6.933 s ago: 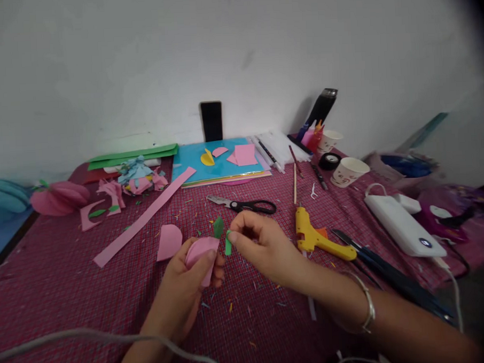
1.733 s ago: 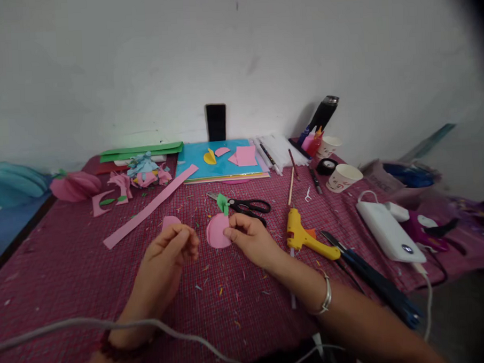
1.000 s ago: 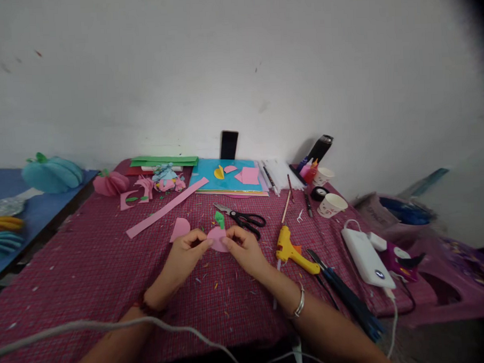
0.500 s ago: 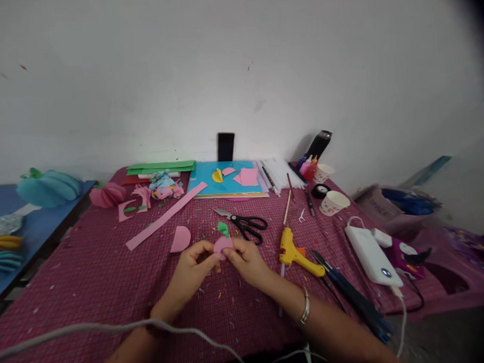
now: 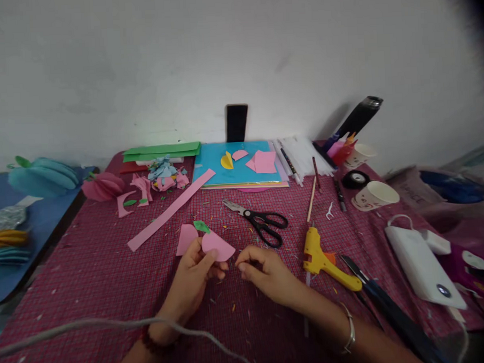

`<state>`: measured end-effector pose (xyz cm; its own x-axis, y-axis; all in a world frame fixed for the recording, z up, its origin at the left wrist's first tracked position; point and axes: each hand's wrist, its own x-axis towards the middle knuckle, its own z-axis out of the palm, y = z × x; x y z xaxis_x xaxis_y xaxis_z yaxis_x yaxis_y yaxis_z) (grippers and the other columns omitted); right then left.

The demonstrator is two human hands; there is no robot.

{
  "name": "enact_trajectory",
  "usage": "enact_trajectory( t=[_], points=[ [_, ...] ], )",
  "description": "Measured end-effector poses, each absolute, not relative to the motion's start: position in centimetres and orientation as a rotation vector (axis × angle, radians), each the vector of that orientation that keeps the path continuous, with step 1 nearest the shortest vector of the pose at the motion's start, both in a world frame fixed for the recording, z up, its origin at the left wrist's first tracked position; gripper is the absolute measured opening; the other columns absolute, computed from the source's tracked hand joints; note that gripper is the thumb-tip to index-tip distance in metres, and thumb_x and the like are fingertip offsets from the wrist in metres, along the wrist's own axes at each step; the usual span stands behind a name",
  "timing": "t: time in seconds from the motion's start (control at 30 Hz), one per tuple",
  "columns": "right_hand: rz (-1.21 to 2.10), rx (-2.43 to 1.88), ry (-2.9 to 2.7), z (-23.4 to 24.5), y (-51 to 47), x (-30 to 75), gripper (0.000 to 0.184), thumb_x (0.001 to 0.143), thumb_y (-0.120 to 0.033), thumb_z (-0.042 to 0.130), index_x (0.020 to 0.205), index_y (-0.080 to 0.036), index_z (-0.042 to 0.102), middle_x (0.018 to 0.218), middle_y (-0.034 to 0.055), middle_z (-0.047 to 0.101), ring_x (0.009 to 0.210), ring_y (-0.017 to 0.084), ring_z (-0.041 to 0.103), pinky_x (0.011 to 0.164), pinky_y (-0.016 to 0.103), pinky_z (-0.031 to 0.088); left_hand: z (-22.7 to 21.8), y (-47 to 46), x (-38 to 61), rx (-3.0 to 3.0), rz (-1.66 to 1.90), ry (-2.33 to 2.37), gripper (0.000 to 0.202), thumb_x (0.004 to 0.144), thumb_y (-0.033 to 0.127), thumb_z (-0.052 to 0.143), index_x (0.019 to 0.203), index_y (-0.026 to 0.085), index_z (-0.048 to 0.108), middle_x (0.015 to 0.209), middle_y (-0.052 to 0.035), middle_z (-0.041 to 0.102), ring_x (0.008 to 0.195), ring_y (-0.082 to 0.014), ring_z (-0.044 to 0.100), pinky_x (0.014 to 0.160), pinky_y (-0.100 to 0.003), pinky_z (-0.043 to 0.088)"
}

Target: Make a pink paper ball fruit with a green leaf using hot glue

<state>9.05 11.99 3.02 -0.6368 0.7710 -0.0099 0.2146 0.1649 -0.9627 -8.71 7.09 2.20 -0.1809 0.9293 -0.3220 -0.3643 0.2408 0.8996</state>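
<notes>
My left hand [image 5: 192, 277] pinches a folded pink paper piece [image 5: 217, 247], with a rounded left side and a pointed right corner. A green paper leaf [image 5: 201, 226] sticks up at its upper left. Just right of that corner is my right hand [image 5: 268, 274], its fingers curled and thumb pressed in; whatever lies between the fingertips, if anything, is hidden. Partly behind my left hand, another pink paper piece [image 5: 185, 238] lies on the cloth. Black-handled scissors [image 5: 262, 221] rest beyond my right hand, blades slightly apart.
A yellow glue gun [image 5: 317, 253] and a dark-handled cutter [image 5: 392, 308] lie right, near a white power bank [image 5: 424, 267] and paper cups [image 5: 374, 196]. A pink strip [image 5: 171, 211] crosses the left. Coloured sheets [image 5: 237, 168] lie at the back. A pale cable [image 5: 112, 323] runs across the front.
The pink piece has turned to show a wider side, its leaf now at upper left. My right hand has come off it and moved right. The view has shifted.
</notes>
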Motion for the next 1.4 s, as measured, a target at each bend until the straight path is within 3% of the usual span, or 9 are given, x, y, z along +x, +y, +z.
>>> enact_trajectory(
  t=[0.23,0.37,0.6,0.8,1.0,1.2,1.3,1.4],
  points=[
    [1.293,-1.02,-1.946,3.5,13.2,9.7,0.012,0.085,-0.018,0.052,0.077,-0.02,0.061,0.065,-0.0023,0.057,0.059,0.012,0.051,0.057,0.025,0.039,2.1,6.9,-9.2,0.788,1.342,1.19,0.017,0.066,0.024,0.081,0.071,0.019,0.066,0.089,-0.003,0.067,0.078,-0.0142,0.062,0.068,-0.023,0.048],
    [1.242,-0.936,-2.021,3.4,12.8,9.4,0.013,0.086,-0.015,0.052,0.082,-0.021,0.062,0.073,-0.0003,0.063,0.067,0.013,0.057,0.063,0.027,0.043,2.3,6.6,-9.5,0.855,1.325,1.172,0.017,0.062,0.024,0.084,0.068,0.02,0.069,0.099,-0.005,0.066,0.082,-0.0167,0.061,0.066,-0.023,0.046],
    [1.196,-0.742,-1.998,3.7,12.3,9.5,0.006,0.088,-0.018,0.059,0.09,-0.022,0.063,0.083,0.0012,0.058,0.076,0.015,0.057,0.069,0.03,0.045,1.8,6.8,-9.2,0.795,1.375,1.11,0.019,0.065,0.028,0.083,0.069,0.021,0.067,0.089,-0.0023,0.066,0.078,-0.016,0.06,0.069,-0.025,0.046],
    [1.173,-0.636,-1.997,3.6,12.2,9.2,0.019,0.083,-0.018,0.069,0.101,-0.022,0.063,0.096,0.0032,0.056,0.087,0.016,0.056,0.076,0.031,0.048,2.2,6.7,-8.3,0.695,1.372,1.054,0.031,0.059,0.037,0.087,0.071,0.02,0.063,0.086,-0.0019,0.065,0.075,-0.0149,0.06,0.068,-0.025,0.046],
    [1.192,-0.622,-1.971,3.7,12.1,8.8,0.009,0.086,-0.018,0.065,0.094,-0.021,0.065,0.087,0.0015,0.058,0.08,0.014,0.057,0.073,0.03,0.048,1.9,6.4,-8.1,0.725,1.267,1.106,0.028,0.064,0.035,0.083,0.078,0.02,0.064,0.08,-0.0011,0.068,0.066,-0.0128,0.059,0.06,-0.023,0.046],
    [1.172,-0.643,-1.917,4.3,11.9,9.1,0.003,0.09,-0.021,0.06,0.09,-0.021,0.063,0.077,0.0001,0.062,0.073,0.015,0.058,0.069,0.03,0.048,3.0,6.1,-8.1,1.18,1.146,1.341,0.016,0.082,0.033,0.066,0.075,0.02,0.072,0.068,-0.0013,0.07,0.063,-0.0156,0.063,0.062,-0.026,0.05],
    [1.145,-0.673,-1.843,4.4,11.6,9.2,0.005,0.09,-0.02,0.06,0.094,-0.022,0.061,0.076,-0.0005,0.063,0.07,0.014,0.058,0.067,0.029,0.048,3.4,6.0,-7.7,1.233,1.175,1.35,0.016,0.082,0.031,0.064,0.076,0.022,0.075,0.068,-0.0019,0.073,0.061,-0.017,0.065,0.059,-0.028,0.052],
    [1.121,-0.67,-1.859,4.6,11.6,9.2,0.004,0.089,-0.019,0.06,0.086,-0.022,0.06,0.077,0.0,0.062,0.073,0.014,0.058,0.068,0.029,0.048,3.3,6.1,-7.6,1.247,1.191,1.359,0.014,0.08,0.029,0.064,0.077,0.023,0.077,0.07,-0.0023,0.075,0.062,-0.0186,0.067,0.061,-0.03,0.054]
  ],
)
